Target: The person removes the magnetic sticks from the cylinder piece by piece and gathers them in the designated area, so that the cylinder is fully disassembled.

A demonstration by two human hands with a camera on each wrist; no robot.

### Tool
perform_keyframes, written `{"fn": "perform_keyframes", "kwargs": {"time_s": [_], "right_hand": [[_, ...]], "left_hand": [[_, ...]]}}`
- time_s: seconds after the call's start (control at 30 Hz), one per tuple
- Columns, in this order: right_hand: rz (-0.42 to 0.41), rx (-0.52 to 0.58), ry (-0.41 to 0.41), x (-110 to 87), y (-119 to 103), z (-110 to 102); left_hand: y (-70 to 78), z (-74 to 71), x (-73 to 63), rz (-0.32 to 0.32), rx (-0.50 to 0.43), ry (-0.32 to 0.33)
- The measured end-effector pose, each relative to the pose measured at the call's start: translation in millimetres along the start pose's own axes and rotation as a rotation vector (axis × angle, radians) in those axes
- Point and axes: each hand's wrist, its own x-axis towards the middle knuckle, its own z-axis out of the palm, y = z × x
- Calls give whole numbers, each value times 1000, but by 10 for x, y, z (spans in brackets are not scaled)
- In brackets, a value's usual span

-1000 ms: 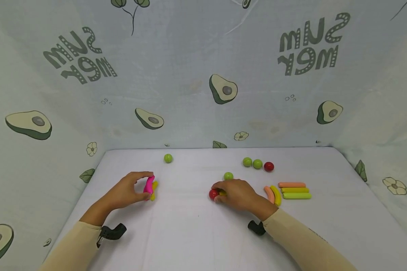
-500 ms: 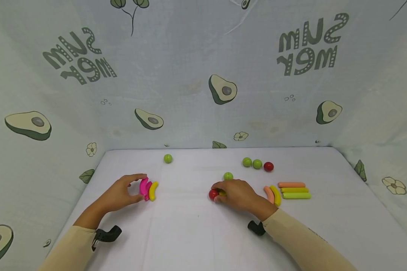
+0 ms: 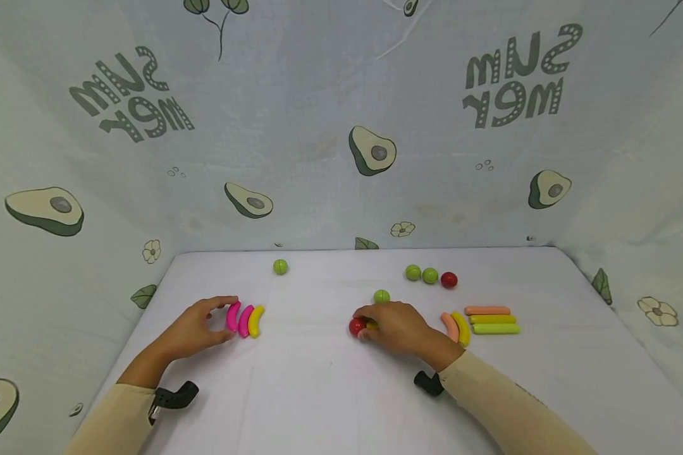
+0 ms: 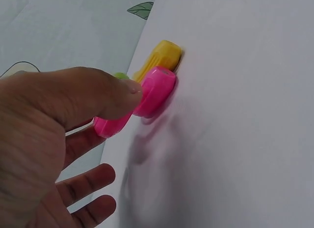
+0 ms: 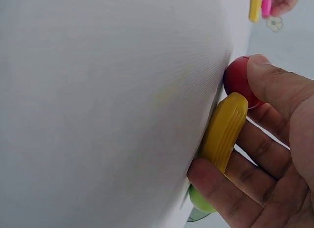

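Note:
My left hand (image 3: 190, 330) pinches a pink banana-shaped piece (image 3: 233, 316) between thumb and forefinger at the table's left side. Just right of it lie a second pink banana-shaped piece (image 3: 245, 321) and a yellow one (image 3: 255, 321), side by side. Near the middle, my right hand (image 3: 397, 327) grips a red ball (image 3: 356, 327), its thumb on the near side. A yellow curved piece (image 5: 224, 132) sits against the fingers of that hand, mostly covered in the head view. Beyond the hand stands a green ball (image 3: 382, 296).
Right of my right wrist lie an orange curved piece (image 3: 449, 327) and a yellow curved piece (image 3: 461, 328). Beside them are orange (image 3: 487, 310), yellow (image 3: 492, 320) and green sticks (image 3: 496, 329). Further back are green balls (image 3: 413, 272) and a red ball (image 3: 449, 280); another green ball (image 3: 281, 266) stands back left.
My left hand has moved left with its pink banana-shaped piece, from above the other pink and yellow pieces to a spot left of them. The right hand has stayed still.

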Motion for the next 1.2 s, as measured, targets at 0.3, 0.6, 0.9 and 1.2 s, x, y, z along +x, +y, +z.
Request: {"fn": "perform_keyframes", "kwargs": {"time_s": [0.3, 0.6, 0.9, 1.2], "right_hand": [[20, -8, -6, -1, -10, -11], [17, -7, -3, -3, -8, -9], [15, 8, -5, -14, -3, -5], [1, 9, -4, -6, 14, -4]], "left_hand": [[-40, 37, -6, 1, 9, -9], [-84, 114, -10, -17, 44, 12], [-64, 139, -1, -32, 78, -4], [30, 125, -9, -17, 122, 20]]}}
